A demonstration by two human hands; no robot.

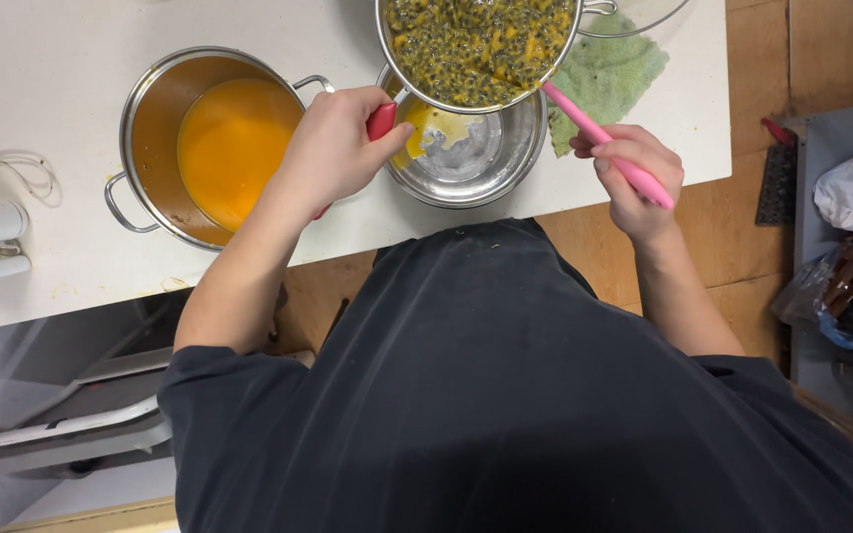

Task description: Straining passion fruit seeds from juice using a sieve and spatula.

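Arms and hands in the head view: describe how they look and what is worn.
Both arms are bare from the short dark charcoal sleeves down. The left hand and right hand wear no gloves; no rings, watch or bands show.

Straining pulp over a bowl
Left hand (333, 148) grips the sieve's (476, 49) red handle (381, 120); right hand (634, 178) holds a pink spatula (604, 143) above the bowl (471, 158).

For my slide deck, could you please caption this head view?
Left hand grips a sieve's red handle over a steel bowl; right hand holds a pink spatula beside it.
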